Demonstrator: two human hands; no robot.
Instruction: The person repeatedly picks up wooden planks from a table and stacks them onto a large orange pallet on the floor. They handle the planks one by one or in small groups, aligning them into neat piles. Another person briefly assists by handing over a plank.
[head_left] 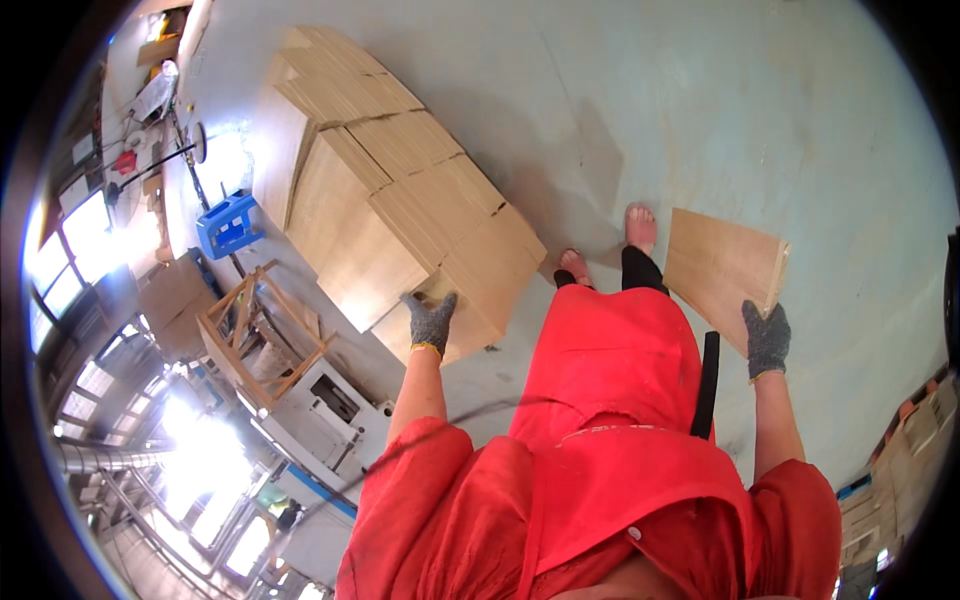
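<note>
A wooden board (720,268) hangs at my right side, a pale, flat panel with a thin light edge. My right hand (768,342), in a grey knit glove, grips it by its near right edge. On the left stands a big stack of similar wooden boards (425,205), piled in several bundles. Against its near corner rests my left hand (431,322), also gloved in grey, with thumb and fingers spread apart. Nothing shows between them, though the fingertips overlap the boards' surface.
Beyond the stack sits a blue plastic stool (228,225). Left of me are an open wooden frame (262,335) and a white machine housing (325,412). My bare feet (640,226) stand on the smooth grey floor (700,110). More stacked material (915,440) lies at the far right edge.
</note>
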